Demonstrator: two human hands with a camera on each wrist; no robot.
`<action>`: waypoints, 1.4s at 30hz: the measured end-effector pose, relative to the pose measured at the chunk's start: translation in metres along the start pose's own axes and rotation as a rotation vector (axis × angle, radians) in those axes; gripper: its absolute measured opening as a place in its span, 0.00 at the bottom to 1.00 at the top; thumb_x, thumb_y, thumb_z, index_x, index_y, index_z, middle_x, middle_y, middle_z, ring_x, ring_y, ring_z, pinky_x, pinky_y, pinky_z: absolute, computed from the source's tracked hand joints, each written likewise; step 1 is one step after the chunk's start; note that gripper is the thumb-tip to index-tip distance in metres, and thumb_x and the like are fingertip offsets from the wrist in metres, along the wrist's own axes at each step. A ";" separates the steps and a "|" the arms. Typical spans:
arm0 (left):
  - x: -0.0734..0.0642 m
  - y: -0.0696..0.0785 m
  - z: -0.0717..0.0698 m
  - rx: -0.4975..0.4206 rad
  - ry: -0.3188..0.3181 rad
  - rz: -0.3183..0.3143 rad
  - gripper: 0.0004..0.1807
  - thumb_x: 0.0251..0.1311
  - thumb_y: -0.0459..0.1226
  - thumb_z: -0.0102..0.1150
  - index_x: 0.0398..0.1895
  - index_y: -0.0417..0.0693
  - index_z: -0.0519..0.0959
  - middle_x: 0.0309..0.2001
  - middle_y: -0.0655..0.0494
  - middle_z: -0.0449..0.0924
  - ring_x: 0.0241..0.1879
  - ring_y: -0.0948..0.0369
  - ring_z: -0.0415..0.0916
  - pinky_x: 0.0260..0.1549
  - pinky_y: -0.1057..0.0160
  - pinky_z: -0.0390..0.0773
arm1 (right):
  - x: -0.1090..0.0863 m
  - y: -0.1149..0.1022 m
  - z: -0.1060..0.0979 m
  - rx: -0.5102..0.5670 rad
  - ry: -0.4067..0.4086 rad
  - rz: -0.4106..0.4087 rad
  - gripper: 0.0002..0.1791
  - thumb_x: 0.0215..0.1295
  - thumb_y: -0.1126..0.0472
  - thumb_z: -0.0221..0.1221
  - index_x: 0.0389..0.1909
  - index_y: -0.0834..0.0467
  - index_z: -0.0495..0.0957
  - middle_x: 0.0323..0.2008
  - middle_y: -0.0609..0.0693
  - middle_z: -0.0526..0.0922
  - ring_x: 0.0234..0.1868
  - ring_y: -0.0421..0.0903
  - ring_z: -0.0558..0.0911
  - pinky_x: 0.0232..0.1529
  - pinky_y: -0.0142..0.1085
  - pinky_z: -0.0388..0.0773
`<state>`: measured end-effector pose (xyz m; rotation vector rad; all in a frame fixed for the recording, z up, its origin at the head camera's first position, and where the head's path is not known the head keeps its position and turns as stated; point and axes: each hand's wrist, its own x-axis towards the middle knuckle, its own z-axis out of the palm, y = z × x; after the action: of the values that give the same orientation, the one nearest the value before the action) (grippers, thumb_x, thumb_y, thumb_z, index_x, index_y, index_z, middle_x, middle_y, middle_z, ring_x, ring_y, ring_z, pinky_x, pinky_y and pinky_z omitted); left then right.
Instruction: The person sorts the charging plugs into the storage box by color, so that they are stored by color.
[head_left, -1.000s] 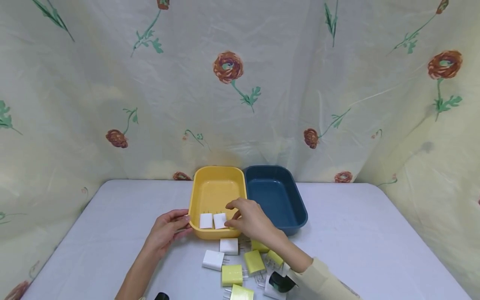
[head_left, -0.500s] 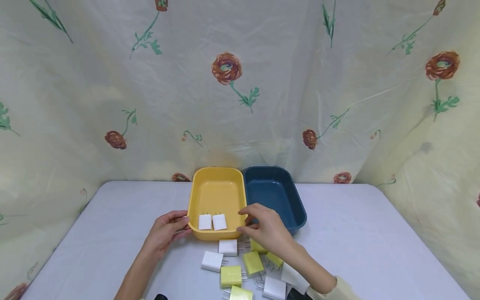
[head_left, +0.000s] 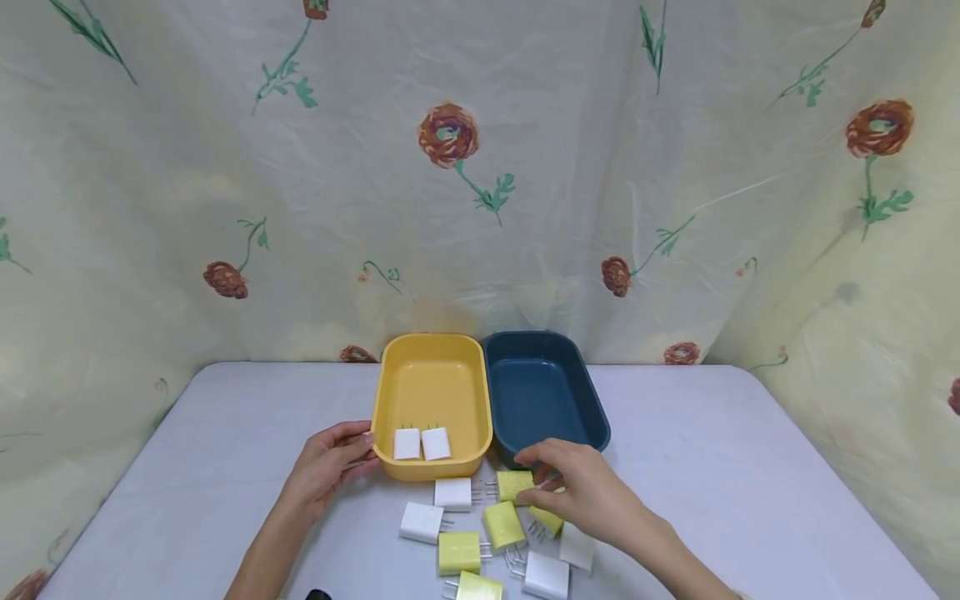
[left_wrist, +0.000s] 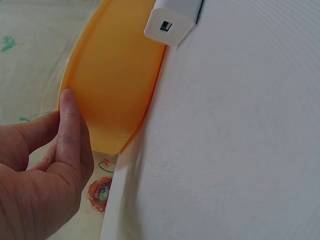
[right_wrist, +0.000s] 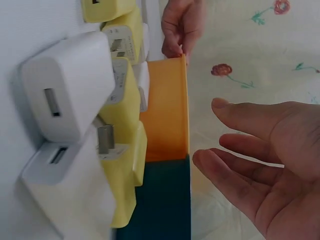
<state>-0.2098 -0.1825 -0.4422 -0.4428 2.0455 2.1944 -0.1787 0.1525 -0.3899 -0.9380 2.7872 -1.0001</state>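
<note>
The right hand (right_wrist: 272, 185) holds its thumb and fingers apart beside bunched white blocky plastic chargers (right_wrist: 75, 90) and yellow blocky plastic chargers (right_wrist: 122, 115). Past these, an orange plastic tray (right_wrist: 167, 110) adjoins a dark teal plastic tray (right_wrist: 162, 205). The left hand (right_wrist: 184, 22) seemingly pinches the orange rim; it is small here. Behind hangs a cream flower-printed curtain (right_wrist: 240, 40).
</note>
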 end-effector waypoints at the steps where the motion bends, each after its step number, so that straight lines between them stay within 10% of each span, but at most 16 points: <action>1: 0.000 0.000 0.000 0.003 0.000 -0.001 0.17 0.67 0.29 0.59 0.58 0.34 0.75 0.43 0.44 0.80 0.36 0.58 0.82 0.42 0.60 0.85 | -0.003 0.001 -0.001 0.004 -0.015 0.005 0.19 0.57 0.59 0.72 0.48 0.58 0.82 0.43 0.48 0.84 0.37 0.38 0.80 0.35 0.28 0.83; 21: 0.001 -0.001 0.002 0.030 -0.003 0.009 0.18 0.68 0.31 0.59 0.59 0.35 0.75 0.46 0.42 0.79 0.37 0.58 0.82 0.43 0.60 0.85 | -0.044 0.015 -0.003 0.004 -0.393 0.095 0.24 0.60 0.53 0.70 0.58 0.47 0.79 0.55 0.36 0.79 0.49 0.36 0.77 0.52 0.34 0.81; 42: -0.001 -0.001 0.001 0.019 0.004 -0.006 0.18 0.68 0.31 0.59 0.59 0.36 0.74 0.47 0.42 0.79 0.37 0.58 0.82 0.44 0.60 0.85 | -0.057 0.029 0.014 0.005 -0.530 -0.152 0.26 0.72 0.52 0.58 0.69 0.40 0.68 0.64 0.39 0.68 0.57 0.36 0.71 0.54 0.32 0.78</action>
<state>-0.2083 -0.1817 -0.4430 -0.4509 2.0630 2.1702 -0.1445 0.1935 -0.4266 -1.2167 2.3006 -0.6450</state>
